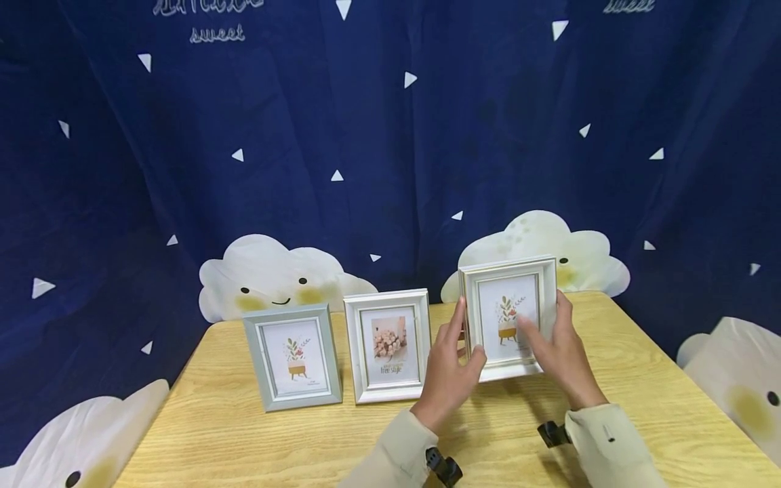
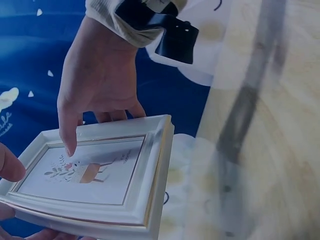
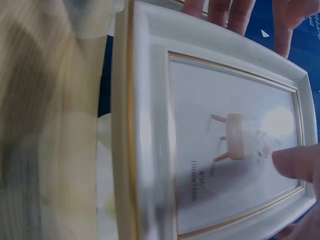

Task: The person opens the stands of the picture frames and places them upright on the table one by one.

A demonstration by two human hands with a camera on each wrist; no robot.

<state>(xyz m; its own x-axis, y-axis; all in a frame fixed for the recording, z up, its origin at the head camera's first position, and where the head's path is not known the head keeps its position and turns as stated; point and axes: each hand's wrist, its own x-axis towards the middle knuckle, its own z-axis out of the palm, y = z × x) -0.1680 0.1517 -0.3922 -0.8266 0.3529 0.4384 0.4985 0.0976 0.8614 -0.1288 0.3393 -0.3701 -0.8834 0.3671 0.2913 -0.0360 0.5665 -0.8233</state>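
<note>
A white picture frame (image 1: pixel 510 369) with gold lines and a potted-plant print is held up off the wooden table, tilted slightly. My left hand (image 1: pixel 450 373) holds its left side, with fingers along the edge and the thumb near the lower front corner. On the right side, my right hand (image 1: pixel 564 356) grips the frame. Its thumb (image 3: pixel 297 162) lies over the print and its other fingers reach behind, mostly hidden. The left wrist view shows the frame (image 2: pixel 107 215) from the side, with the right hand (image 2: pixel 100 75) above it.
Left of the held frame, a second white frame (image 1: pixel 388 393) with a flower print stands on the table (image 1: pixel 244 447). Beside it stands a grey-green frame (image 1: pixel 259 352) with a potted-plant print. A dark blue curtain (image 1: pixel 366 122) with clouds and triangles hangs behind.
</note>
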